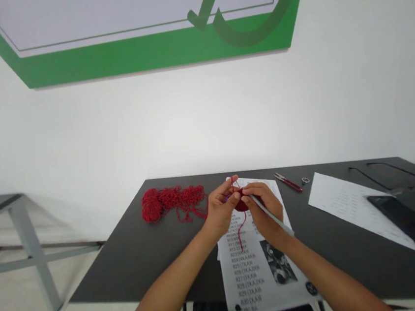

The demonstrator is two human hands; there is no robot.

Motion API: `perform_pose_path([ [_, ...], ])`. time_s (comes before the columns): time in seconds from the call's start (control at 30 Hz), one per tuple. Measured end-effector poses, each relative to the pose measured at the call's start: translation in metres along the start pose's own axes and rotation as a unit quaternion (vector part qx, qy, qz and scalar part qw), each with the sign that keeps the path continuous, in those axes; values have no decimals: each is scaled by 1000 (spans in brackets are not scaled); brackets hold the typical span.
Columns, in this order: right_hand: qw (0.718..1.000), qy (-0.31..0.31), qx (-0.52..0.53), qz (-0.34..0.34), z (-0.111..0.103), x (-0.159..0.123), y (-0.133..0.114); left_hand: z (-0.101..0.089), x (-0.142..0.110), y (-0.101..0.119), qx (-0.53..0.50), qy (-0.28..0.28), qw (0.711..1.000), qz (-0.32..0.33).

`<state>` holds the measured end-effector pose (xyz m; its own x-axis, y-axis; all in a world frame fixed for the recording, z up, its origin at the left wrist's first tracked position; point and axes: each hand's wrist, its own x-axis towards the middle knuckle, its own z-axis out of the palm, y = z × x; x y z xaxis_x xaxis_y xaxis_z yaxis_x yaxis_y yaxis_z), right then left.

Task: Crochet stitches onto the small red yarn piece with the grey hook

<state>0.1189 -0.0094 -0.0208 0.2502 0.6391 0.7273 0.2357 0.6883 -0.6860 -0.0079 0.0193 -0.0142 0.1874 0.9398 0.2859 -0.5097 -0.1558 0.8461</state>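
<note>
Between my two hands is a small piece of red crochet work (241, 205), partly covered by the fingers. My left hand (220, 206) pinches its left side, and a strand of red yarn runs up over the raised forefinger. In my right hand (264, 208) is a crochet hook with a long pale handle (273, 216), its tip at the red piece and hidden by fingers. A loose yarn tail (241, 233) hangs below the work. Under both hands lies a printed pattern sheet (250, 279) with rows of text and a dark photo.
A red yarn ball (151, 207) with tangled loose yarn (186, 200) lies on the dark table (159, 264) at left. Thread snips (288, 182), a small ring (305, 180), another paper (346, 205), eyeglasses (387, 176) and a black phone (409, 223) are at right.
</note>
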Motion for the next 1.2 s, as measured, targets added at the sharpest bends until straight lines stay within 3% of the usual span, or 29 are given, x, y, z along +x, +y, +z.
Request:
perform_pose_path([
  [0.13,995,2,55,79,-4,6,-5,0,1,5,61,2,996,58],
  [0.37,986,38,113,116,-7,12,-4,-1,1,9,103,-8,993,55],
  [0.87,997,5,54,54,-15,18,-3,-2,3,12,143,-28,986,74],
  [1.03,999,-4,32,29,-16,17,-5,-2,2,16,200,-46,971,124],
  [1.2,999,-36,7,-9,-17,18,-7,-5,1,19,284,-51,937,198],
])
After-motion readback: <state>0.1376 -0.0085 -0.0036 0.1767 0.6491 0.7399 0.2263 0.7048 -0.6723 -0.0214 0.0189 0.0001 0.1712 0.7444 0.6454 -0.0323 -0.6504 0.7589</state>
